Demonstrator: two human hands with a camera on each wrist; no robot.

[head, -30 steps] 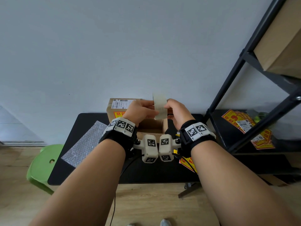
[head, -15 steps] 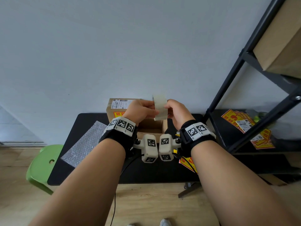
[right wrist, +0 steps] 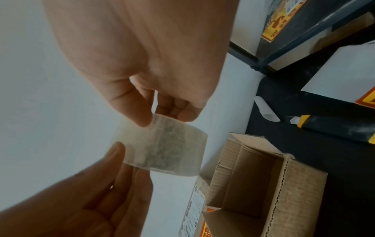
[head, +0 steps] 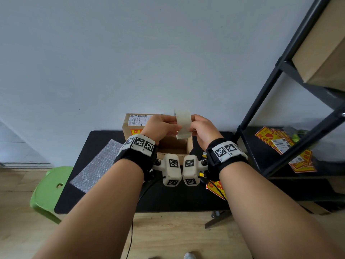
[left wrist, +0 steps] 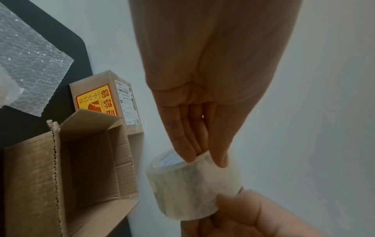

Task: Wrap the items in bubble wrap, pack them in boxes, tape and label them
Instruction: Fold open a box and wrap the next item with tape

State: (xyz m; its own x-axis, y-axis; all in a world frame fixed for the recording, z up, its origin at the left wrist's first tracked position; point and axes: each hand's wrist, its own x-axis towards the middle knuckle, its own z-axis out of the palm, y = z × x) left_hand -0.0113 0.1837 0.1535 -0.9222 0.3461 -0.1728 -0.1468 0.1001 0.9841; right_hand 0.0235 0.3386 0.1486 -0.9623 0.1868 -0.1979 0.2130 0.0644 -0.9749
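Both hands hold a roll of clear tape (head: pixel 183 124) in the air over an open cardboard box (head: pixel 173 146). My left hand (head: pixel 164 126) pinches the roll's left rim between thumb and fingers (left wrist: pixel 189 154). My right hand (head: pixel 201 128) pinches the opposite side, thumb on the outer face of the tape roll (right wrist: pixel 168 149). In both wrist views the box's flaps stand up and nothing shows inside the open box (left wrist: pixel 87 160). Behind it stands a sealed box (head: pixel 134 124) with a shipping label and an orange fragile sticker.
A sheet of bubble wrap (head: pixel 95 165) lies on the left of the black table (head: pixel 168 199). A utility knife (right wrist: pixel 334 126) lies right of the open box. Orange stickers (head: pixel 280 143) lie on the black shelf rack (head: pixel 261 101) at right. A green stool (head: pixel 48 189) stands at left.
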